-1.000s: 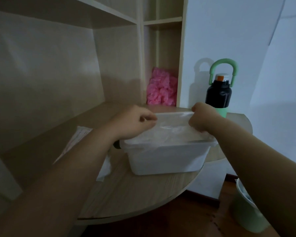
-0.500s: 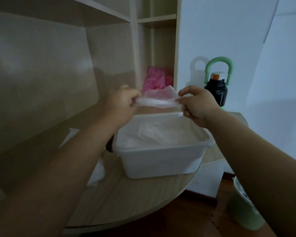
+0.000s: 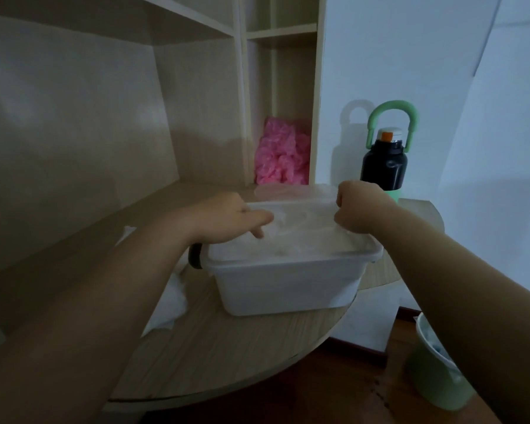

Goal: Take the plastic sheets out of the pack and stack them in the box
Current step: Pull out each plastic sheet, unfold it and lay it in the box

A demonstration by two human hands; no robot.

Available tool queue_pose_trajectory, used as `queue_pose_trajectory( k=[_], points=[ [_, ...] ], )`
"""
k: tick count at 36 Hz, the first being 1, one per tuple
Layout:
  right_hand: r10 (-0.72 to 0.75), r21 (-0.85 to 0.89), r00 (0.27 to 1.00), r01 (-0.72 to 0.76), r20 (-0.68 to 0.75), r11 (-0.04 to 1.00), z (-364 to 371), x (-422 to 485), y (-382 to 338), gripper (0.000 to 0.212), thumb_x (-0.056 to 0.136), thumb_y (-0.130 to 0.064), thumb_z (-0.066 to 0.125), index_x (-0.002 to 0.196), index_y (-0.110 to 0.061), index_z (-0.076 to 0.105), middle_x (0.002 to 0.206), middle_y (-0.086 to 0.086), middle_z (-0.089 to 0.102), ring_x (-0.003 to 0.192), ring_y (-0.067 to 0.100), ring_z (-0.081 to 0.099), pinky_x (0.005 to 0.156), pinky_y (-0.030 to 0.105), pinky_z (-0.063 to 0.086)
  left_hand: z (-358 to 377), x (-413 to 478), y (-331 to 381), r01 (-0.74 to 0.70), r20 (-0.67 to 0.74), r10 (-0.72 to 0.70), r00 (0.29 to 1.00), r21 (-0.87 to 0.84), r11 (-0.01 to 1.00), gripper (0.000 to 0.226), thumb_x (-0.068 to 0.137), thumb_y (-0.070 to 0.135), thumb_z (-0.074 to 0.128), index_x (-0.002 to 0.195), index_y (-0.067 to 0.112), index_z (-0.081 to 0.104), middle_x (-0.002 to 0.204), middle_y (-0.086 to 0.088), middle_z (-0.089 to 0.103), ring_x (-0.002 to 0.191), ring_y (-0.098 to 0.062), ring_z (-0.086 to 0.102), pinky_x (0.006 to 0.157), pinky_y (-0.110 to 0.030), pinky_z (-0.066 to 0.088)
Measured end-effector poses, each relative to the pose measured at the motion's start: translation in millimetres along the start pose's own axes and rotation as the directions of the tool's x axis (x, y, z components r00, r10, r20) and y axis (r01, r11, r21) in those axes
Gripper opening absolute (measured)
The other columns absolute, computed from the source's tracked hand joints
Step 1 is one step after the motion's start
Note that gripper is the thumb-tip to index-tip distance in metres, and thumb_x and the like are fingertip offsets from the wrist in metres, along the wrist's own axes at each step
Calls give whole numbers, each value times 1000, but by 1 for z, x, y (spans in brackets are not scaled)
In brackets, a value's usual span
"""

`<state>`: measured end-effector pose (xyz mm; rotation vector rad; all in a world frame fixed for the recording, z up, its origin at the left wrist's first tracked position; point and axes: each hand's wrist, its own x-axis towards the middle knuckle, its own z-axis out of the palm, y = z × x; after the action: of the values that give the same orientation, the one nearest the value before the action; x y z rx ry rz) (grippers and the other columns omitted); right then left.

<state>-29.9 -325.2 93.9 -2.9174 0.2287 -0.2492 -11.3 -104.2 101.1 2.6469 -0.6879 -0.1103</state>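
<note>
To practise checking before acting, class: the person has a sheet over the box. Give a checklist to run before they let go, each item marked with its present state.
1. Sheet lies over the box opening: ok.
2. Left hand rests on the sheet, fingers straight: ok.
3. Right hand grips the sheet's far edge: ok.
4. Sheet lies flat, uncreased: cannot tell, too blurred.
5. Box sits level on the table: ok.
6. Pack lies left of the box, for the next sheet: ok.
</note>
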Motion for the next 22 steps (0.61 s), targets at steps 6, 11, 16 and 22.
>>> queue_pose_trajectory(
  k=[6,11,16,22],
  points=[
    [-196,-136,981,195,11,971,-15,-8,-5,40,85,-27,65,122,-17,54,120,6,57,106,24,54,90,36,44,9,11,-8,-72,-118,92,989,169,983,14,88,30,66,95,22,74,94,12,67,77,1,57,67,-7,41],
    [-278,-1,934,286,224,958,-3,-1,-14,61,82,-29,71,136,-21,46,140,2,46,125,22,45,103,34,35,30,34,-15,-57,-14,60,998,182,982,48,75,35,79,119,25,62,123,5,58,108,-12,55,92,-31,46],
    [-209,-192,875,318,436,928,21,16,-18,80,82,-41,68,148,-24,26,153,1,30,139,24,29,114,39,22,42,48,-8,-54,226,-29,974,351,935,68,84,35,69,144,26,39,147,4,43,130,-18,44,107,-37,37],
    [-127,-301,781,377,611,876,23,17,-27,61,96,-29,50,150,-19,25,153,5,28,137,22,33,109,33,28,46,54,-4,3,513,-242,824,423,906,33,96,29,53,128,26,59,128,2,58,104,-16,54,96,-35,43]
  ],
)
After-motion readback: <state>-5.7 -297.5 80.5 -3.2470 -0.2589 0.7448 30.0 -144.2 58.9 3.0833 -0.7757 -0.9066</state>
